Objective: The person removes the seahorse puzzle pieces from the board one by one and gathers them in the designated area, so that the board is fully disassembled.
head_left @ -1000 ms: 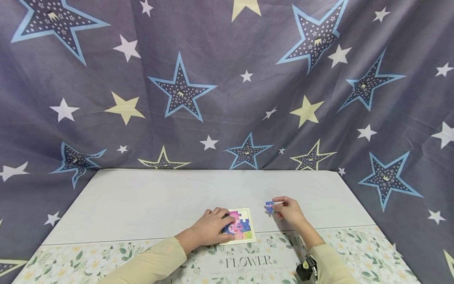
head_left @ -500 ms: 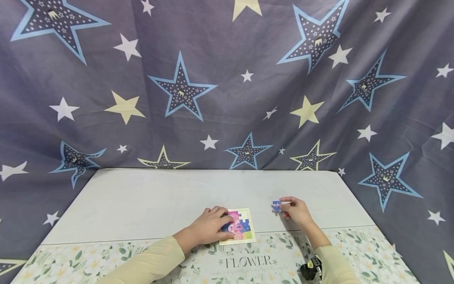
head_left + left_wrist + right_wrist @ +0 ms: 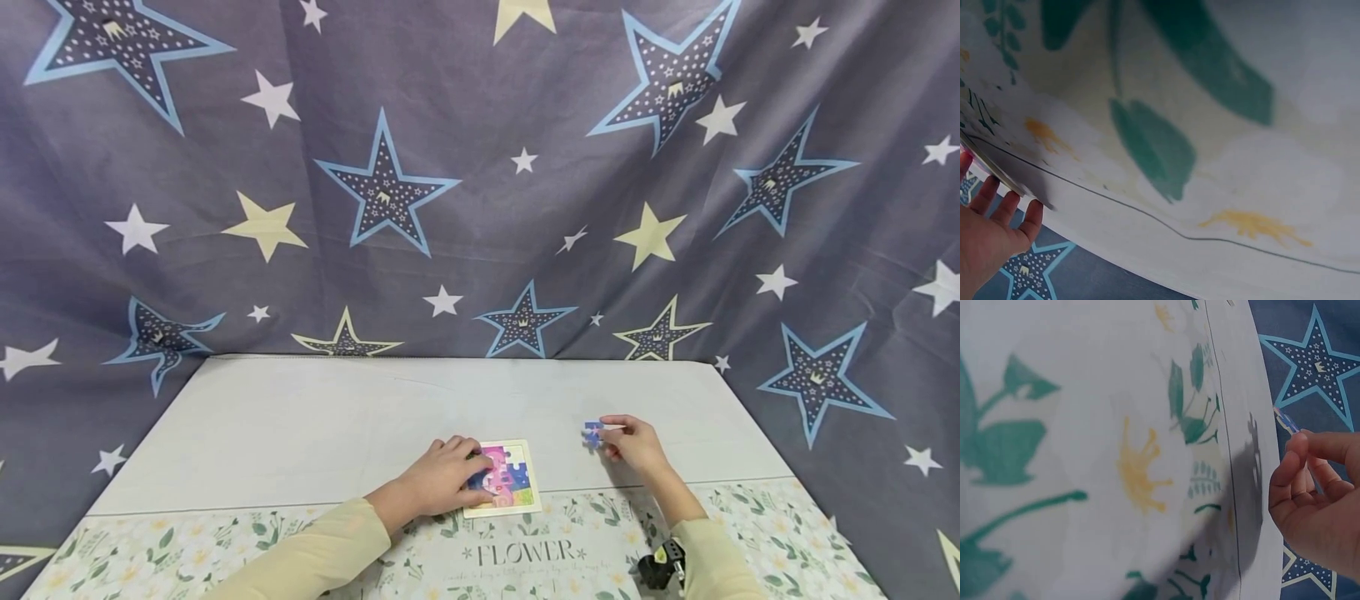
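Observation:
A small framed jigsaw puzzle [image 3: 533, 475] with a pink figure on blue lies flat near the table's middle. Its far right corner shows a pale, piece-shaped patch. My left hand [image 3: 442, 477] holds the puzzle's left side, covering part of the picture; in the left wrist view, bent fingers [image 3: 1005, 209] meet the tray's edge. Off to the right, my right hand [image 3: 633, 446] pinches a blue puzzle piece [image 3: 592, 432] with a pink mark between thumb and fingers. Seen edge-on in the right wrist view, the piece [image 3: 1287, 421] is held above the table.
The white table [image 3: 337, 425] has a floral cloth [image 3: 187, 550] along its front, printed with the word FLOWER. A star-patterned curtain [image 3: 465, 217] hangs behind and at both sides. A black device [image 3: 660, 567] sits at my right wrist.
My right hand has moved to the right, away from the puzzle, carrying the blue piece. The left hand stays almost still on the puzzle.

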The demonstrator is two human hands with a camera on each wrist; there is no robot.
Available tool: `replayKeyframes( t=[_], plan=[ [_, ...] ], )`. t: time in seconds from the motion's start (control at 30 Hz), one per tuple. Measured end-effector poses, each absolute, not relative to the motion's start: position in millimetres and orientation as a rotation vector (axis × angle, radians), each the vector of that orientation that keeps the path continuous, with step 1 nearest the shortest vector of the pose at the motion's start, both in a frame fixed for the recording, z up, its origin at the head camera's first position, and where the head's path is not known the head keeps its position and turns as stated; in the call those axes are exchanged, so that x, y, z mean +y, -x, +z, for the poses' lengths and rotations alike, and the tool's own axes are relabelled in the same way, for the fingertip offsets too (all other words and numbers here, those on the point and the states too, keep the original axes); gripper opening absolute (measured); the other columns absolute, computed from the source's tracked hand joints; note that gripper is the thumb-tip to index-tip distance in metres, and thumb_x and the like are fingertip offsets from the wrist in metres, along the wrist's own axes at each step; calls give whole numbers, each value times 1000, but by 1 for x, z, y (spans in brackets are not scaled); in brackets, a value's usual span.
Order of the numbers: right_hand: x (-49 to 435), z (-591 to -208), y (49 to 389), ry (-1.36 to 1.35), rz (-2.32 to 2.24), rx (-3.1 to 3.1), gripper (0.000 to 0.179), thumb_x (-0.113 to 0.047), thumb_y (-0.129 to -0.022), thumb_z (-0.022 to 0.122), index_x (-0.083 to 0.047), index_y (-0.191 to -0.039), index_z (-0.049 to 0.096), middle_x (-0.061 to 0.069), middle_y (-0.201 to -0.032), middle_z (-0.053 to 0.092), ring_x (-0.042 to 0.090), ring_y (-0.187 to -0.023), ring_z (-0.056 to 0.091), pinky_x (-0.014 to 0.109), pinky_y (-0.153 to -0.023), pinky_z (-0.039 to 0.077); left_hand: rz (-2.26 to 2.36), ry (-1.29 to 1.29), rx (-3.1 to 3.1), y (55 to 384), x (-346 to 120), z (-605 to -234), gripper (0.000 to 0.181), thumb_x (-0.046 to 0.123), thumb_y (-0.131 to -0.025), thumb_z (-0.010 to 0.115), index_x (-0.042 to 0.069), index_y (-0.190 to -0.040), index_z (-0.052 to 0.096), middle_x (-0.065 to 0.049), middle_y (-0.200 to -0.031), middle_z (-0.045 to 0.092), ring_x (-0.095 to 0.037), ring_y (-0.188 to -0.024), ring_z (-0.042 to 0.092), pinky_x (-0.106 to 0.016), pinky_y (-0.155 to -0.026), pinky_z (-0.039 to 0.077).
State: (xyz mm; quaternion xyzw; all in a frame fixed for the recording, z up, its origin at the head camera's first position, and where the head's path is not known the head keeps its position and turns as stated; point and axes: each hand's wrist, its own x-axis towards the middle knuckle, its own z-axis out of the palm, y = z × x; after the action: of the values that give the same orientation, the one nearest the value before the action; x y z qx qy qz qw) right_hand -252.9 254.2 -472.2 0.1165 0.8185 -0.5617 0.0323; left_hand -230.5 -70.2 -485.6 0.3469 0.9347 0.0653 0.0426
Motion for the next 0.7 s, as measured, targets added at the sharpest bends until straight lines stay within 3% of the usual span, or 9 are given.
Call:
replayKeyframes(
  t=[0.7],
  plan=[
    [277,-471,255,-409,-1765,2475,38,-7,-91,59,7,-126,51,-1,-74,58,7,-59,56,22,-57,49,213,-1066,2850,230,-72,-483,62,70,-87,38,31,-134,49,3,-130,47,-19,-124,42,-46,-98,36]
  ],
)
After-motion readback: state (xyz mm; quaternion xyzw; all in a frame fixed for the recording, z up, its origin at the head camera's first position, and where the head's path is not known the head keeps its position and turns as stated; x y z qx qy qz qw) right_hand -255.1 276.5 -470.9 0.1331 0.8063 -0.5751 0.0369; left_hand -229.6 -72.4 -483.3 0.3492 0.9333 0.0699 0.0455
